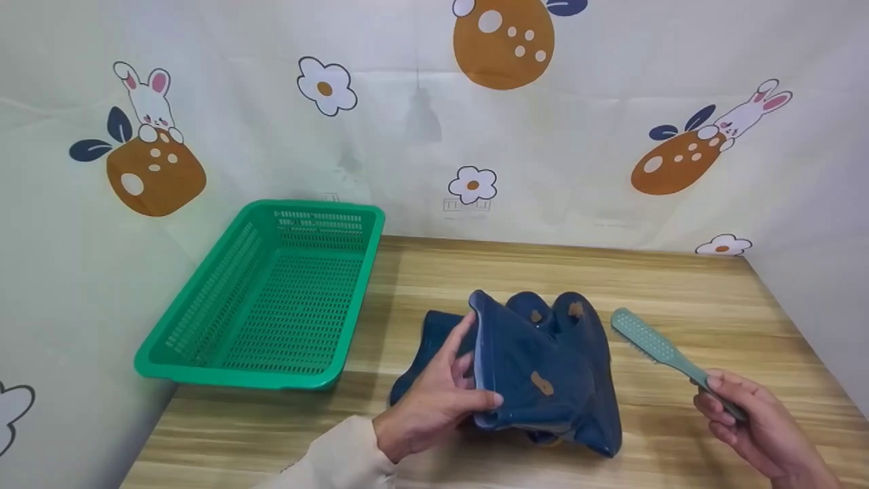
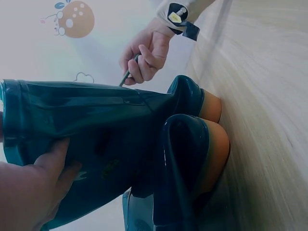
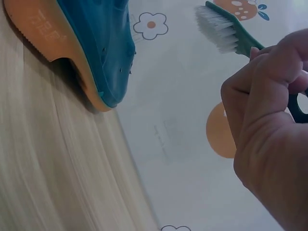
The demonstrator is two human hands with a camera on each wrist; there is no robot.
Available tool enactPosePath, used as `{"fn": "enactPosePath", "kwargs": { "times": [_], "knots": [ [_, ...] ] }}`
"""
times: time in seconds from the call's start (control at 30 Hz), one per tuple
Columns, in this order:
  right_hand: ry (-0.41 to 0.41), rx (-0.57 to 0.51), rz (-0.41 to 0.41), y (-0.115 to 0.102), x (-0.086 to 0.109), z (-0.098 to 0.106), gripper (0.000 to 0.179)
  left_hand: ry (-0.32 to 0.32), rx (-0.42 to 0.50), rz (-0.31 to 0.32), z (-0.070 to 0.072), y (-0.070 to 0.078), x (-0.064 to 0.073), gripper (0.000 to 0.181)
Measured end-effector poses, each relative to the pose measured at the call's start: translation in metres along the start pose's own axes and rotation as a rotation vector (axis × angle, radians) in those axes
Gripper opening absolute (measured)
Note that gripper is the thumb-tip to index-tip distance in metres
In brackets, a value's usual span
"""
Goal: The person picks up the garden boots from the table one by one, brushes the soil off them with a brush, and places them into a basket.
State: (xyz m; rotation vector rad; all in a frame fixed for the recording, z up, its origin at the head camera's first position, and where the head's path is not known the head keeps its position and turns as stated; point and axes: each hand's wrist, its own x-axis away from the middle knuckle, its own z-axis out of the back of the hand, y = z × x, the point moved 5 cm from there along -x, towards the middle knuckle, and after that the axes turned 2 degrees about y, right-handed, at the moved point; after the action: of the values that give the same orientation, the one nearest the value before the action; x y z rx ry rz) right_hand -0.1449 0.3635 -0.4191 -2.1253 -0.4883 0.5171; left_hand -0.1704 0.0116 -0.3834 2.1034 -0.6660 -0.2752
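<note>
A pair of dark blue rubber boots stands at the middle of the table. My left hand (image 1: 431, 401) grips the nearer boot (image 1: 529, 380) by the rim of its shaft, thumb on the near side. Brown patches mark this boot's shaft and both toes. Behind the hand shows part of the other boot's shaft (image 1: 434, 333). In the left wrist view the heels have orange soles (image 2: 214, 154). My right hand (image 1: 760, 424) holds a green scrub brush (image 1: 648, 337) by its handle, right of the boots and apart from them. Its white bristles (image 3: 219, 29) show in the right wrist view.
A green slotted plastic basket (image 1: 356, 305) stands on the left of the wood-grain table (image 1: 679, 278). Pale sheeting (image 1: 394, 149) printed with rabbits, oranges and flowers closes in the back and sides.
</note>
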Motion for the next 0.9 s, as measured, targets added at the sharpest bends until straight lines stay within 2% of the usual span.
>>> {"fn": "enactPosePath", "kwargs": {
  "times": [0.17,0.63,0.9],
  "knots": [
    [-0.018,0.024,-0.010,0.000,-0.004,-0.007,0.050,-0.022,0.034,-0.019,-0.001,0.001,0.000,0.103],
    [-0.035,0.053,-0.087,0.007,-0.013,-0.027,0.049,-0.061,0.012,-0.033,-0.001,0.003,-0.001,0.102],
    [-0.117,0.069,-0.069,0.014,-0.023,-0.042,0.048,-0.075,0.023,-0.053,-0.002,0.002,-0.001,0.102]
  ]
}}
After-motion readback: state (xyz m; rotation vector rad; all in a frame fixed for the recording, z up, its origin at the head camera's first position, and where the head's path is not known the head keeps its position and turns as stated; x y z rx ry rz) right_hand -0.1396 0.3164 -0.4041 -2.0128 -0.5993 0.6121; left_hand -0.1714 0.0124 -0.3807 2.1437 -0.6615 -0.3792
